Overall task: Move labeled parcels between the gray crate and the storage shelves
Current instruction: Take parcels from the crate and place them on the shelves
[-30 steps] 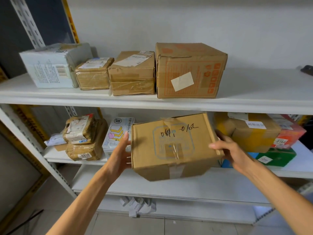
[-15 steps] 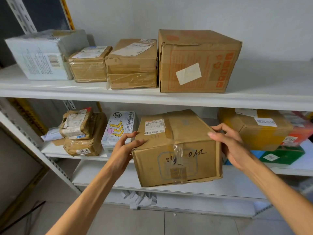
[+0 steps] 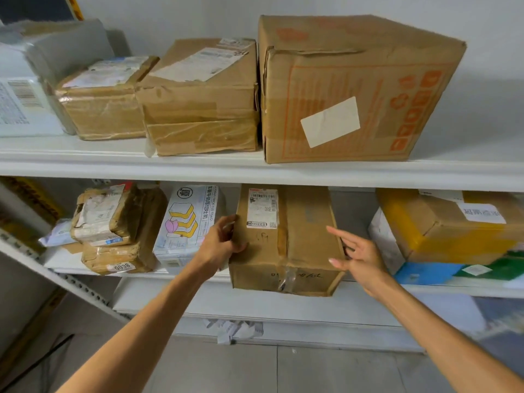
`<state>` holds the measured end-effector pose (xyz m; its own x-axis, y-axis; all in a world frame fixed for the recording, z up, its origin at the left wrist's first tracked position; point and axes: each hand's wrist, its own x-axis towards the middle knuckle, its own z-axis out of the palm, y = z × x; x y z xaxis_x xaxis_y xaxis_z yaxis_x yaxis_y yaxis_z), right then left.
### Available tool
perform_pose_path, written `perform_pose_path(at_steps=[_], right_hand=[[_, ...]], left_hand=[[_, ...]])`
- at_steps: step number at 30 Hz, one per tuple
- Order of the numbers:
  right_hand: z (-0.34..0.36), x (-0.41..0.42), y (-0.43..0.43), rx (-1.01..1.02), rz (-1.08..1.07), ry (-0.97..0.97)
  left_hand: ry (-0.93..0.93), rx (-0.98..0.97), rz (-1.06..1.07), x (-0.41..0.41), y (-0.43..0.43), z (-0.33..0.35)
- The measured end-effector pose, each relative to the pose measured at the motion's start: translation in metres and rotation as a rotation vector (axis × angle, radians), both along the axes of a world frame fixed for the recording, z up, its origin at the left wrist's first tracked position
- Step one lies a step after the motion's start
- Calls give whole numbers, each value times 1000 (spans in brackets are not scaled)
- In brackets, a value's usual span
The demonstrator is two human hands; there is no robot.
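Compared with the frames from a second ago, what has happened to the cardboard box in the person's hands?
The cardboard box went from being held in front of the shelves onto the middle shelf, tipped label-up. The right hand has let go and is open beside it; the left hand still touches its left edge. The neighbouring parcels stayed put.

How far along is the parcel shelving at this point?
Done: four parcels line the upper shelf. In hand: the brown box lies on the lower shelf, front overhanging; left hand touches its side, right hand is open. Left: pushing it fully in. The crate is out of view.
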<state>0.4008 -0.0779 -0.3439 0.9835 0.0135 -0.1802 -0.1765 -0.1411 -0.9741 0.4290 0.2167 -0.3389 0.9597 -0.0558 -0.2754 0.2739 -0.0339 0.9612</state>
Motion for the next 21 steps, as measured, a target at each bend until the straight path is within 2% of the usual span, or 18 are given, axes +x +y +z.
perform_pose_path(at_steps=[5,21], right_hand=[[-13,30,3,7,18,119],[-14,49,13,-76,42,139]], left_hand=[[44,12,59,14,-4,-22],[23,179,68,32,0,-29]])
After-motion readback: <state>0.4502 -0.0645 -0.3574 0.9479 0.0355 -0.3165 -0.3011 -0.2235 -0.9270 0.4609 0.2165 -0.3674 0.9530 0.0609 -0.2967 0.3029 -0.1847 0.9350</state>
